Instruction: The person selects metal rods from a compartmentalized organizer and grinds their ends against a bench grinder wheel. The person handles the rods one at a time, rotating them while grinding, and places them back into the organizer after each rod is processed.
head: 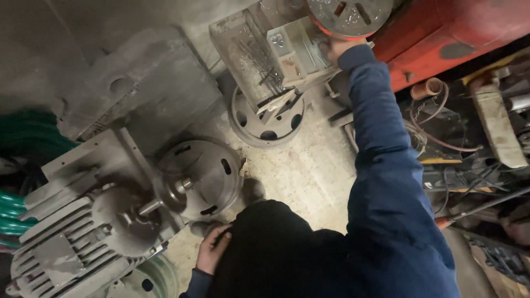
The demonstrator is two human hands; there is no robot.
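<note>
A: What lies at nine o'clock?

B: Green ribbed hoses (16,207), coiled beside a grey electric motor (72,243) with a finned metal casing. A short steel shaft sticks out of its round end, pointing at a dusty metal disc (201,176) with two oval slots showing.

A: And the left hand?

B: The left hand (212,248) sits at six o'clock, fingers curled loosely against the person's dark trouser knee, holding nothing that can be seen. It is just beside the motor's end.

A: Any more discs?

B: Three can be counted. The second disc (265,124), a wheel-like one with round holes, lies on the pale concrete floor (309,171) at twelve o'clock. The third, a round grey plate (348,14) with slots and a red rim, sits at one o'clock.

A: Containers?

B: Two grimy open boxes. The larger clear box (243,52) holds thin dark metal rods; the smaller box (295,49) beside it holds small bits too blurred to name.

A: The right hand?

B: The right hand (337,48), in a blue sleeve, reaches up beside the smaller box and touches the plate's red rim. Its fingers are hidden, so their grip cannot be told. A red metal machine body (452,33) and tangled cables (469,182) fill three o'clock.
</note>
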